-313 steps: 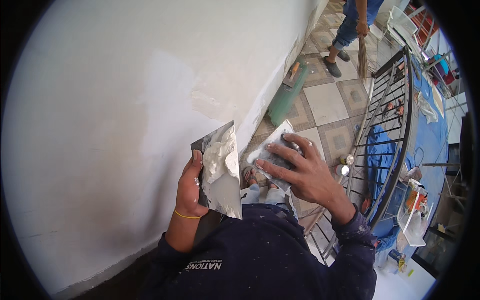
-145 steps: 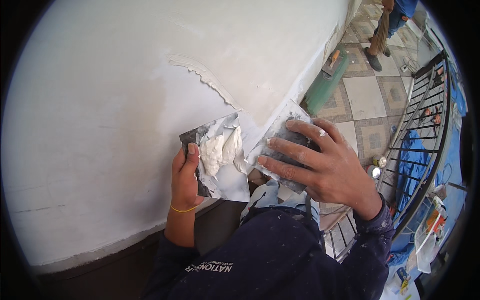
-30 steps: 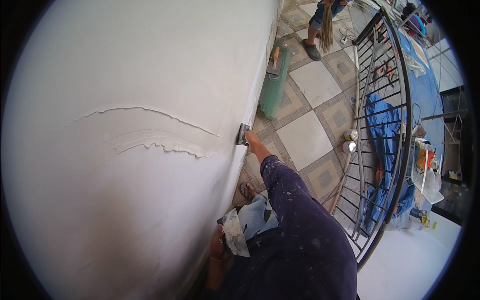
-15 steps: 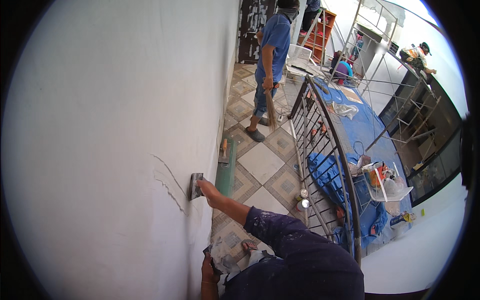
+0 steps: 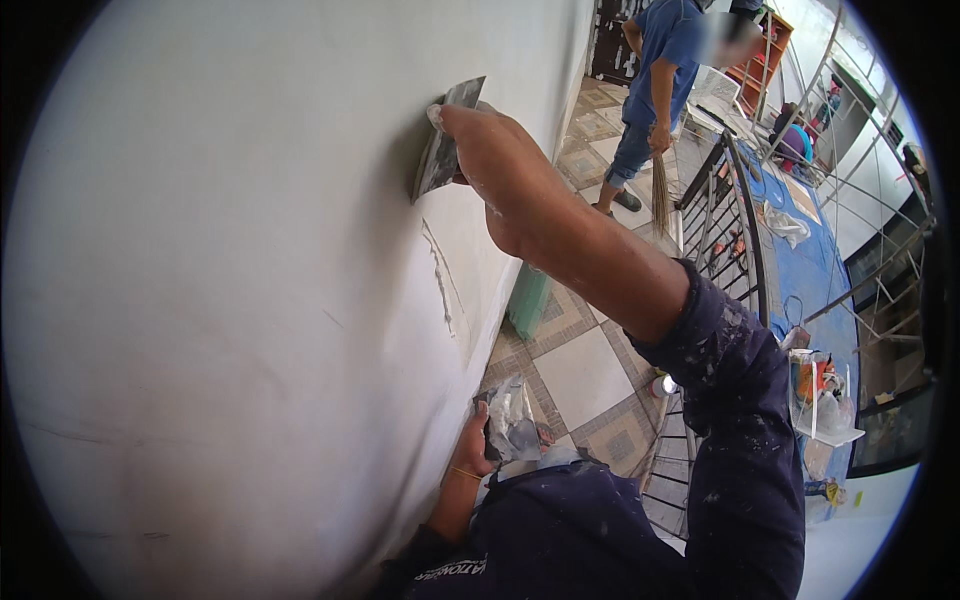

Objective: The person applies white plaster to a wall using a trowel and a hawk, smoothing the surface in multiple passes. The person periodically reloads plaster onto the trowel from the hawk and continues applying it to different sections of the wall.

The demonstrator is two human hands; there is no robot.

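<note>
A wide metal putty knife (image 5: 447, 145) is in my right hand (image 5: 485, 150), my fingers closed round it. Its blade lies against or just off the white wall (image 5: 250, 250). Below it, ridges of putty (image 5: 440, 285) mark the wall in thin uneven lines. Low down near my body, my left hand (image 5: 475, 448) is closed on a flat plate loaded with grey-white putty (image 5: 512, 420). That plate's grip is mostly hidden by the hand and the putty.
A green board (image 5: 528, 300) lies along the wall's foot on the patterned tiles (image 5: 585, 375). Ahead stands a person with a broom (image 5: 660, 195). A dark metal railing (image 5: 745, 220) runs at the right; beyond it are blue sheeting (image 5: 815, 250), scaffolding (image 5: 885, 330) and other people.
My right hand has swept the putty knife upward along the wall, above the ridges. The left hand with its putty plate shows higher in view. The view has shifted left.
</note>
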